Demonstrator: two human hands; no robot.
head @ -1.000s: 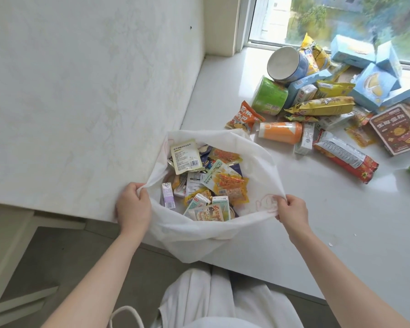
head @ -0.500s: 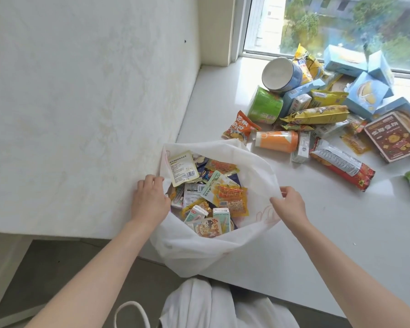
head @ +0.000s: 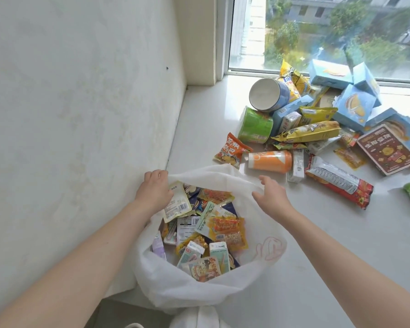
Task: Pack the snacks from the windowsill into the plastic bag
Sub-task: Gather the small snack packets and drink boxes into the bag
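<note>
The left fingers [head: 152, 174] curl over the far left rim of the bag [head: 199, 294] and grip it, right beside the wall [head: 81, 114]. The left hand [head: 155, 190] lies over the bag's mouth, its heel touching a white pouch [head: 179, 203] inside. The right fingers [head: 265, 180] are loosely spread and nearly straight, laid on the far right rim; the right hand [head: 273, 196] rests there, and I cannot tell whether the thumb pinches the plastic.

The bag sits at the near left corner of the windowsill [head: 317, 256], against the wall, its mouth wide open and its bottom sagging over the near edge. It is already well filled: the white pouch is at the far left, an orange pack [head: 229, 230] in the middle, and small cartons [head: 219, 252] at the near side, all lying loose on top of other wrappers.

More snacks lie on the sill beyond the bag, toward the far right corner by the window [head: 329, 31]. An orange bottle [head: 269, 160] lies on its side just past the right fingers, apart from them. An orange packet [head: 231, 150] lies just left of the bottle. Behind these, a green tub [head: 255, 125] lies tipped over, and a blue tub [head: 268, 94] leans above it. A long yellow packet [head: 308, 132] rests across the pile, and a long red packet [head: 339, 181] lies right of the bottle. Blue boxes [head: 353, 106] are heaped by the glass, and a brown box [head: 388, 149] lies flat near the right edge.
</note>
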